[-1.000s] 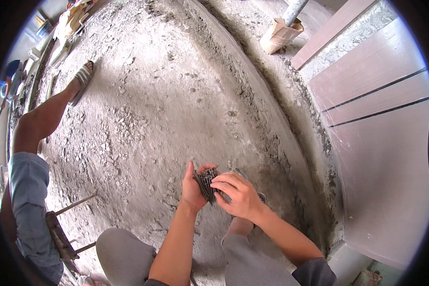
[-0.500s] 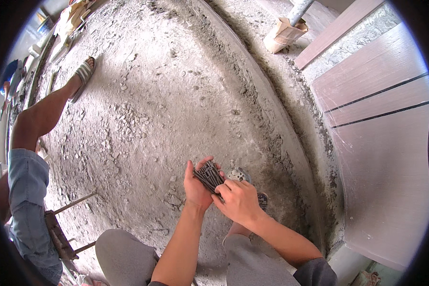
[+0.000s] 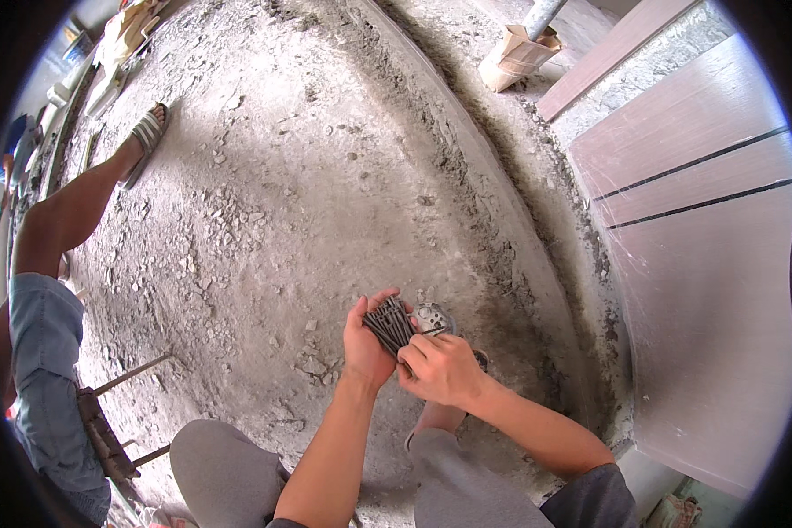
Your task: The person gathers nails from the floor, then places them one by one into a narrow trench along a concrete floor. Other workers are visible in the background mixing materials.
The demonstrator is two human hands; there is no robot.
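Dusty rubble-strewn concrete floor (image 3: 282,202), pinkish panelled wall (image 3: 704,264), daylight

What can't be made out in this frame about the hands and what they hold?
- Head view: the nails in the left hand are too small and bunched to count.
- The right hand covers their lower ends and its own fingertips, so its grip is unclear.
- The small round metal piece is partly hidden behind the nails and hand.
- The co-worker's leg is cut off by the left rim.

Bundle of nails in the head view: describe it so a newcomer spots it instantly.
Start at the dusty concrete floor and follow the person's two forearms up from the lower edge. Where they meet, the left hand cups a bundle of nails, with the right hand pinching at it. It is dark, thin and fanned, unlike the pale rubble around.
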